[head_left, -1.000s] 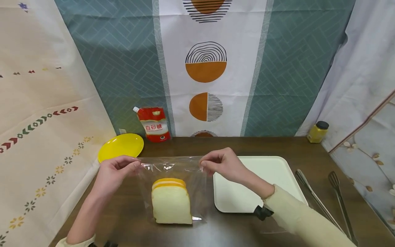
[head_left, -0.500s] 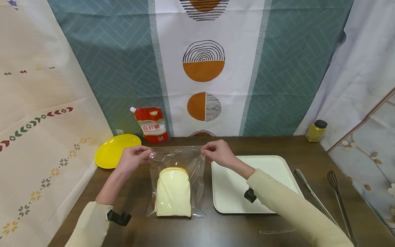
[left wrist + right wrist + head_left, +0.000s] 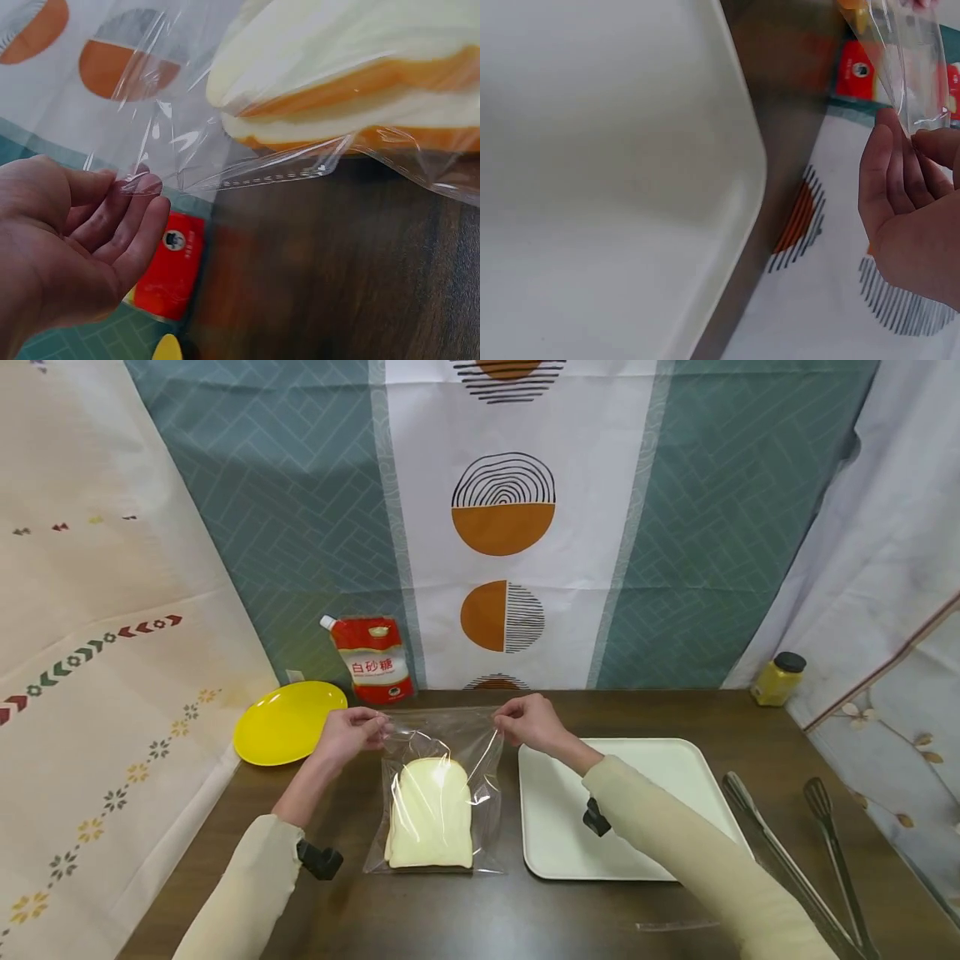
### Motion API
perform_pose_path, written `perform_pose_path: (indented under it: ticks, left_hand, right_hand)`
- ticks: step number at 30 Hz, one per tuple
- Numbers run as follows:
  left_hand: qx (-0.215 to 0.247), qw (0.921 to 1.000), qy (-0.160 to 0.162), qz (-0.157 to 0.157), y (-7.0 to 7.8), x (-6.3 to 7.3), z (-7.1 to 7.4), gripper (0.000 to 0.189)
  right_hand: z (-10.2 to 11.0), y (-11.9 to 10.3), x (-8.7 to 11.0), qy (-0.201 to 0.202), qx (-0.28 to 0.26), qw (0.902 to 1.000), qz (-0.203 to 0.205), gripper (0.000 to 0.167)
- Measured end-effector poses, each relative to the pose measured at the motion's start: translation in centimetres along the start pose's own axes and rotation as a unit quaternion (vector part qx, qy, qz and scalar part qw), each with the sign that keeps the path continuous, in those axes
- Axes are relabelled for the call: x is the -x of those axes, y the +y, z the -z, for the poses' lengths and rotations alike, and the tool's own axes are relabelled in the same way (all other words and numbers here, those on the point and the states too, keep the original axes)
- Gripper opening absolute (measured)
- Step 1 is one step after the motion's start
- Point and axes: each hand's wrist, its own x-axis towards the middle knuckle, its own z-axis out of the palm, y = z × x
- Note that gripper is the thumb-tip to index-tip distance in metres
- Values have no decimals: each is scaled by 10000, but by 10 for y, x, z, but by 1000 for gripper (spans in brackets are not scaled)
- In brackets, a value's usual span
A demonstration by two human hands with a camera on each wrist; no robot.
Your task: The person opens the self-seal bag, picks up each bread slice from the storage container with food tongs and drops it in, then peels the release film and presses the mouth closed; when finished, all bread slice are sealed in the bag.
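A clear plastic bag (image 3: pixel 487 789) with slices of bread (image 3: pixel 431 814) inside lies toward the middle of the table. My left hand (image 3: pixel 352 735) pinches the bag's upper left corner between thumb and fingers. At the opposite corner, my right hand (image 3: pixel 528 722) pinches the film the same way, so the top edge is stretched between both hands. In the left wrist view the bread (image 3: pixel 360 82) shows pale faces and orange-brown crusts through the shiny film. The right wrist view has the right hand (image 3: pixel 911 202) at the bag's corner, beside the tray.
A white rectangular tray (image 3: pixel 600 810) lies right of the bag, partly under the right forearm. Tongs (image 3: pixel 780 852) and a whisk (image 3: pixel 832 852) lie farther right. A yellow plate (image 3: pixel 288 722), a red sugar pouch (image 3: pixel 375 664) and a yellow jar (image 3: pixel 777 679) stand along the back.
Both hands have moved away from me toward the back with the bag, the left also rightward. The bag with the bread has shifted back, and the bread's back crust shows less.
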Motion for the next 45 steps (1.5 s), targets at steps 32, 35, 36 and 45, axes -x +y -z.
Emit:
perform_pose_path:
  ticks: [32, 35, 36, 45]
  left_hand:
    - [47, 9980, 447, 454, -38, -23, -17, 31]
    - [169, 9980, 447, 409, -37, -24, -16, 32]
    - [201, 9980, 448, 399, -38, -24, -16, 33]
    - [-265, 9978, 497, 335, -38, -18, -12, 34]
  right_hand:
    - [-29, 30, -15, 457, 367, 9974, -419, 12]
    - [-29, 30, -16, 499, 412, 9970, -420, 13]
    - [-29, 29, -16, 524, 471, 9966, -417, 14]
    - [-11, 35, -5, 730, 953, 9925, -210, 22]
